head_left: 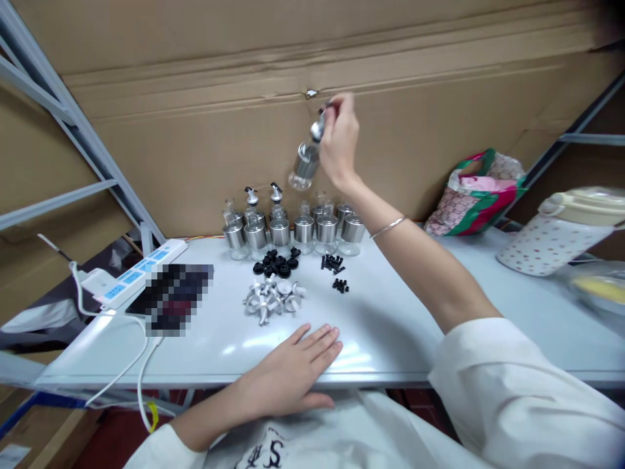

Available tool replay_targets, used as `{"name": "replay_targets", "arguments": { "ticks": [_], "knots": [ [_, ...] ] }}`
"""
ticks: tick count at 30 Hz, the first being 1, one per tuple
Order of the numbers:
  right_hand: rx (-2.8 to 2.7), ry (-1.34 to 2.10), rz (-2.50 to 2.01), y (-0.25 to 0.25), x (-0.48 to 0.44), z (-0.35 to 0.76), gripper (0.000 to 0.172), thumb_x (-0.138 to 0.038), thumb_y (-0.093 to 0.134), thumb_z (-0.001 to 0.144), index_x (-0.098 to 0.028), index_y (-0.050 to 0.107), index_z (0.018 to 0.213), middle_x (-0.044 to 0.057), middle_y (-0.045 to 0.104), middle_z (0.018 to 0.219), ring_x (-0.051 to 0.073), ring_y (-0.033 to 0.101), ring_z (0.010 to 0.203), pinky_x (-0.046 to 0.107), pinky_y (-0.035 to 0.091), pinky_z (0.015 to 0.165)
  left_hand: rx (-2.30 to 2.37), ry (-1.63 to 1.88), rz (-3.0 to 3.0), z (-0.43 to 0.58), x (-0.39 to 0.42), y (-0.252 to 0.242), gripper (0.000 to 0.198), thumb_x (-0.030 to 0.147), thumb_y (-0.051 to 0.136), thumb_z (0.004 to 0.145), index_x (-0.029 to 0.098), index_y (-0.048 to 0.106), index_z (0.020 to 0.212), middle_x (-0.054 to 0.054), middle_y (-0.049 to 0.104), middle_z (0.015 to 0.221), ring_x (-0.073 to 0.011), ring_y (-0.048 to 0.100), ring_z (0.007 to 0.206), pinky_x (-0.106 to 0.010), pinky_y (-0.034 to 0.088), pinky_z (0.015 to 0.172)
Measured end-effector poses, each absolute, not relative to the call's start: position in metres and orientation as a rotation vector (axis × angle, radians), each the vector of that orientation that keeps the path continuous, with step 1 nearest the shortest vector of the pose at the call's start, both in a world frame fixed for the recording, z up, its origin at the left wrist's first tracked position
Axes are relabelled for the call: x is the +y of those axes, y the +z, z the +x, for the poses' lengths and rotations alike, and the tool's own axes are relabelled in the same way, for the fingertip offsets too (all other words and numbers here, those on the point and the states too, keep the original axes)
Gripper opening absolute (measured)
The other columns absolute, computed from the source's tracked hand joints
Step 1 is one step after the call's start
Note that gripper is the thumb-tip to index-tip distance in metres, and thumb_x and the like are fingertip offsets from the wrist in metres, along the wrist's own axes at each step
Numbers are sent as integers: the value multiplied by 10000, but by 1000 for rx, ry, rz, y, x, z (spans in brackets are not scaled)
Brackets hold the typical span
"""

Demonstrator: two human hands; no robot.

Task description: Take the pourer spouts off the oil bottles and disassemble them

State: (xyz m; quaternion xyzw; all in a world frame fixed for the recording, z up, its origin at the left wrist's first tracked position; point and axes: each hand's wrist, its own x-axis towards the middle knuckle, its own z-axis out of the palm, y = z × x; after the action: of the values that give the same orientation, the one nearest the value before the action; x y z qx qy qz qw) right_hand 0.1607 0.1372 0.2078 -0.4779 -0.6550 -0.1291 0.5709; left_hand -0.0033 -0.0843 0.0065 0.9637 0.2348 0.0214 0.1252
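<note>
My right hand (pixel 340 140) is raised over the bottle rows, fingers closed around the pourer top of a glass oil bottle (pixel 306 163) with a steel sleeve. The bottle hangs tilted in the air, its base toward the lower left. Flat on the table's front edge lies my left hand (pixel 297 368), fingers stretched out and holding nothing. Beyond it are a heap of silver pourer spouts (pixel 273 298), black stoppers (pixel 277 262), black strips (pixel 333 262) and small black caps (pixel 340 285). Rows of steel-sleeved bottles (pixel 280 232) stand behind; two at the back wear pourer tops (pixel 276 192).
On the left of the table (pixel 390 339), a power strip (pixel 146 270) with white cables lies beside a pixelated dark device (pixel 170 298). A patterned bag (pixel 476 195), a dotted jug (pixel 556 234) and a bowl (pixel 603 286) stand right. Cardboard (pixel 219 150) walls the back; metal shelf posts flank it.
</note>
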Motion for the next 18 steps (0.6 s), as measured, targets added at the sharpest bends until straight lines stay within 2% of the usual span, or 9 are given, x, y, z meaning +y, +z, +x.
{"name": "replay_targets", "arguments": {
  "ticks": [2,4,6,7,12,14,18],
  "knots": [
    [-1415,-263,-909,217,123,163,593,-396,-123,952,-217,377,1216,100,516,1072,209,559,1028,341,433,777,675,61,2813,-3,-84,6,722,549,393,901,130,205,1458,-145,204,1526,-239,149,1435,-440,152,1170],
    [-1348,-159,-689,218,112,167,462,-528,0,956,-288,363,1113,42,514,910,159,575,821,287,446,659,667,54,2815,-3,-84,5,707,543,369,912,125,201,1457,-144,188,1532,-240,132,1438,-443,138,1170],
    [-1304,-10,-515,207,104,172,310,-602,217,939,-316,330,979,-20,449,761,116,500,614,243,417,536,664,40,2810,-4,-84,6,701,545,343,919,113,201,1453,-148,179,1535,-242,119,1440,-442,127,1171],
    [-1304,73,-453,198,100,175,293,-608,310,922,-316,313,931,-39,416,725,103,466,562,228,398,496,666,36,2805,-4,-84,6,698,546,335,921,111,203,1451,-150,179,1536,-242,119,1440,-442,125,1171],
    [-1342,458,-329,141,61,179,262,-529,436,911,-302,309,883,-68,343,641,98,446,480,225,373,436,714,82,2751,-2,-86,14,702,524,438,892,107,234,1418,-175,235,1520,-262,185,1425,-448,176,1164],
    [-1376,610,-372,121,37,177,265,-504,486,896,-291,330,866,-72,360,623,94,451,459,228,375,423,794,147,2701,-2,-88,16,689,501,514,861,99,282,1370,-207,281,1490,-291,243,1402,-455,252,1138],
    [-1381,812,-428,100,-4,172,233,-456,503,902,-273,363,866,-72,409,619,88,491,479,217,402,418,890,327,2573,-4,-90,13,489,439,527,865,135,358,1209,-229,375,1370,-313,414,1284,-456,415,1022]
  ]
}}
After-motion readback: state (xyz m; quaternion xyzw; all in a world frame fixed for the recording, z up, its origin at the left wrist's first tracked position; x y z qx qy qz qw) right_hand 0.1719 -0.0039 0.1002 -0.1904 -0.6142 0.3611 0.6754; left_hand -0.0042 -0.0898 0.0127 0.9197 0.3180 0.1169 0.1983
